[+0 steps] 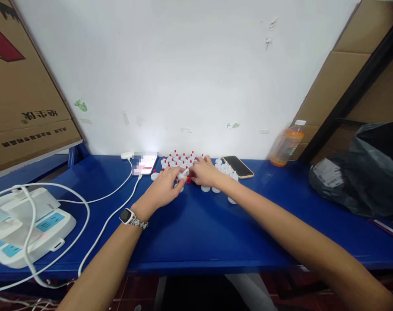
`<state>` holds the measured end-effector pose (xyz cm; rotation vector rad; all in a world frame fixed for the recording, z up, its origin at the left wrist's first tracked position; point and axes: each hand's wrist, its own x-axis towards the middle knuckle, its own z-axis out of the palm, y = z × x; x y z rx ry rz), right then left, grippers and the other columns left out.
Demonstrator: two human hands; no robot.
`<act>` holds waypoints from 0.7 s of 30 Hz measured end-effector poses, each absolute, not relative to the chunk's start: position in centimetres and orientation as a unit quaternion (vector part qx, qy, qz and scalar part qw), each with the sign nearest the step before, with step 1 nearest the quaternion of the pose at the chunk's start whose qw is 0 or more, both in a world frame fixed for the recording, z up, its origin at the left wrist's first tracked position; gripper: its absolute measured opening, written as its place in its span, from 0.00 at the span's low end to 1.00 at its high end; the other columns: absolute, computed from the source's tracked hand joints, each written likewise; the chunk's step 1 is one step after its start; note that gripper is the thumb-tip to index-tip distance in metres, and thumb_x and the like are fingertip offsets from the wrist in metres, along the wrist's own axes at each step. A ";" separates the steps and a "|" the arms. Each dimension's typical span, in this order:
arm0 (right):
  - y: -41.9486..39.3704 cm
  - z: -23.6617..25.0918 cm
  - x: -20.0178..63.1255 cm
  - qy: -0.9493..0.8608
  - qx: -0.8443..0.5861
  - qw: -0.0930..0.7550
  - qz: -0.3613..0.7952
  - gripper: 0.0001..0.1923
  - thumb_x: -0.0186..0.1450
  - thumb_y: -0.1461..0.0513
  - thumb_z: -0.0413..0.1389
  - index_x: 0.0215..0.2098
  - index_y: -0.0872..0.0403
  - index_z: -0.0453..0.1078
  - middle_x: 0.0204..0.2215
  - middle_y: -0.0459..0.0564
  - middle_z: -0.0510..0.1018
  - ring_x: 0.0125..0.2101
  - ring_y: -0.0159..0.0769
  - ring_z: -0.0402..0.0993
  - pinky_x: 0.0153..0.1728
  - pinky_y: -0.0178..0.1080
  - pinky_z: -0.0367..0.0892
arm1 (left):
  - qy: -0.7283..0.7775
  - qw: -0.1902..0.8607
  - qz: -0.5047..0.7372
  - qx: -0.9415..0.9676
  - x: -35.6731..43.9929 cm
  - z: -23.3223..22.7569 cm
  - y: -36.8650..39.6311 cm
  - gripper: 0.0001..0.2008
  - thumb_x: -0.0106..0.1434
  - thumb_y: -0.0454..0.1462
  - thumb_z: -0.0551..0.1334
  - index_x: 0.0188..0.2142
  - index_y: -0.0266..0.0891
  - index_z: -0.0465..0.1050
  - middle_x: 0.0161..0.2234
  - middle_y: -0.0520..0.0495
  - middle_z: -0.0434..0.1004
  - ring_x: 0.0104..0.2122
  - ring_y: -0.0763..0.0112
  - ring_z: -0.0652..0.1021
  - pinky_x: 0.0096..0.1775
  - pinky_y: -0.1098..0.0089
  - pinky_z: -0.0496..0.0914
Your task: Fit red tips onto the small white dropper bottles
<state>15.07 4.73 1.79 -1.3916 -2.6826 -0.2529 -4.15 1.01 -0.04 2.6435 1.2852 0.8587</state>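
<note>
Left hand (164, 188) pinches white cap (183, 174), lying sideways.

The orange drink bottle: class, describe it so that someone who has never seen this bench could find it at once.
Start at the blue table and follow its back edge rightwards, past the dark phone, to the white wall. There stands the bottle, upright beside brown cardboard. It alone is tall, with orange liquid and a white cap.
</note>
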 end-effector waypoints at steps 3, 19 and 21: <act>4.8 1.7 15.4 -0.880 -0.459 0.097 -0.069 0.06 0.62 0.65 0.56 0.31 0.56 0.75 0.35 0.57 0.80 0.46 0.48 0.67 0.51 0.50 0.52 | 0.420 0.040 0.283 0.862 -4.1 -0.2 1.0 0.15 0.71 0.45 0.51 0.46 0.40 0.69 0.40 0.43 0.76 0.42 0.58 0.75 0.45 0.58 0.68; 1.6 0.8 16.3 -0.680 -0.339 0.507 0.407 0.19 0.57 0.47 0.64 0.28 0.54 0.73 0.25 0.46 0.77 0.26 0.32 0.70 0.29 0.36 0.65 | 0.380 0.003 0.274 0.883 -2.4 0.1 -1.1 0.16 0.75 0.43 0.46 0.51 0.39 0.65 0.44 0.42 0.72 0.45 0.59 0.71 0.48 0.57 0.68; 1.4 0.9 16.1 -0.669 -0.339 0.516 0.413 0.20 0.56 0.46 0.65 0.29 0.54 0.73 0.26 0.47 0.77 0.27 0.32 0.71 0.30 0.36 0.66 | 0.382 0.002 0.280 0.881 -2.3 0.2 -1.3 0.16 0.75 0.43 0.45 0.53 0.38 0.63 0.44 0.42 0.71 0.45 0.59 0.71 0.49 0.56 0.68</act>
